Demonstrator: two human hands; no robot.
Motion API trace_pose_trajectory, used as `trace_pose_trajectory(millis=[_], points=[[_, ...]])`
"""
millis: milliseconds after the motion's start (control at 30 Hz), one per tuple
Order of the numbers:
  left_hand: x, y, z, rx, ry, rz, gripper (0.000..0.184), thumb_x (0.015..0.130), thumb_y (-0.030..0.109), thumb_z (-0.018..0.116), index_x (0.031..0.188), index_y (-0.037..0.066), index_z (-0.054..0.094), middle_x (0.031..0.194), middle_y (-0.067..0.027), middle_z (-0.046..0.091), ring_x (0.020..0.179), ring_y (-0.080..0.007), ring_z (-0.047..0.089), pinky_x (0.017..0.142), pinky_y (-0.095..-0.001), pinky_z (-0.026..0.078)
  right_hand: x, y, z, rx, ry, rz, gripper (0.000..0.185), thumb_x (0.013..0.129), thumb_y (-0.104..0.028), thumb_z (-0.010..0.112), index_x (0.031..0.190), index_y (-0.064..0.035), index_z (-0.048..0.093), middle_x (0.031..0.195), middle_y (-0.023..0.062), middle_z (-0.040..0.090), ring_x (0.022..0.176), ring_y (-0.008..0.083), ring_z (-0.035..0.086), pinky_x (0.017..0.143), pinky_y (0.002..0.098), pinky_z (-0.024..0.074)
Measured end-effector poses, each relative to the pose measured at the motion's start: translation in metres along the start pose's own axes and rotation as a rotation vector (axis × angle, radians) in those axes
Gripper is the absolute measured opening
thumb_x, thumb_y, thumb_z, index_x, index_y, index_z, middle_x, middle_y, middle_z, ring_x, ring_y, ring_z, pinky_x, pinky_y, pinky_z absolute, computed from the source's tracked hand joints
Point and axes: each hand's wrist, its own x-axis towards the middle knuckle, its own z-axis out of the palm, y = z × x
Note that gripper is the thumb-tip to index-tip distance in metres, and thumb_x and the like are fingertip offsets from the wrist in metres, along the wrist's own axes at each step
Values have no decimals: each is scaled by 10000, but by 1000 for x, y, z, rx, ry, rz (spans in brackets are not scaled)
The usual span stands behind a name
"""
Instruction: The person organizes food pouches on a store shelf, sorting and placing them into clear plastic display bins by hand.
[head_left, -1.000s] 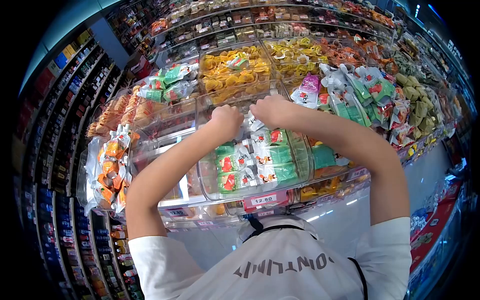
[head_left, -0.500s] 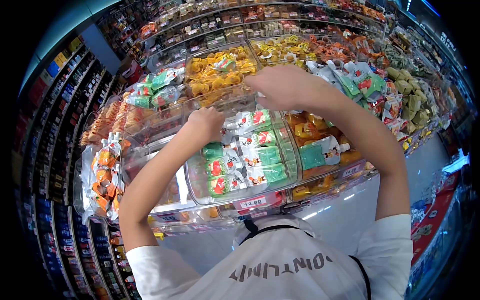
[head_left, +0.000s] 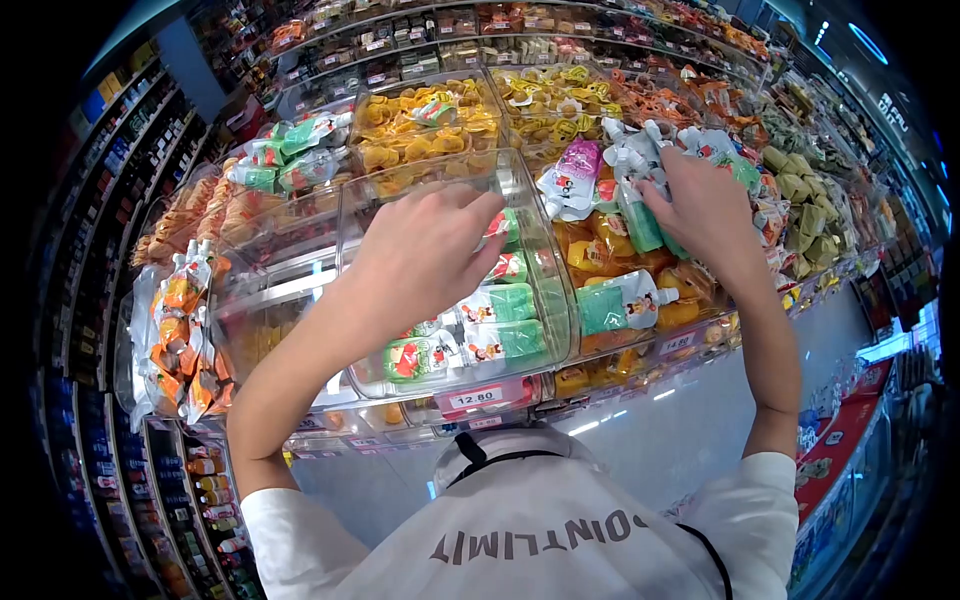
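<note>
Clear plastic bins [head_left: 563, 335] w/ pouches [head_left: 508, 342], pale flr [head_left: 650, 432], shop shelves [head_left: 450, 45] bhnd

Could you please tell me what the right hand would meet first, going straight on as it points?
The right hand would probably meet the green-and-white pouches just ahead; it may already touch them.

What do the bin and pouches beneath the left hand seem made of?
The bin is probably glossy, rigid plastic: clear walls, bright rim highlights. The pouches look like printed, shiny flexible film, given their soft bulges; plastic or foil can't be told.
</note>
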Motion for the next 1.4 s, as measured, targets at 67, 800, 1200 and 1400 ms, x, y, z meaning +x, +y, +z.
trace_pose_trajectory(millis=[67,800,1200,1400], points=[[0,16,-3,-71,45,15,325,986,235,719,1224,14,713,1119,-179,752,1012,-410,712,854,-507,584,0,3,1,33,-28,12,278,1007,-299,643,985,-21,633,870,187,725,848,403,723,726,547,558],[-32,52,-3,-1412,105,-290,532,979,149,833,1416,-41,598,1232,-88,760,1142,-122,688,990,-305,572,-69,-110,-5,1908,69,265,325,1117,-262,644,1193,53,665,993,128,757,730,245,792,606,307,648],[-110,48,27,-1987,208,-483,437,1062,84,672,1455,-65,555,1249,-237,742,1022,-222,765,869,-330,636,-62,-145,-3,2144,-91,171,315,1110,-241,653,1303,6,631,1141,164,709,792,185,754,566,300,627],[-136,53,36,-2752,224,-501,465,1114,154,521,1519,-67,459,1275,-376,659,845,-297,771,711,-339,670,-48,-156,6,1846,-165,-232,391,965,56,670,1350,-8,646,1341,135,624,1078,180,687,752,269,639]])
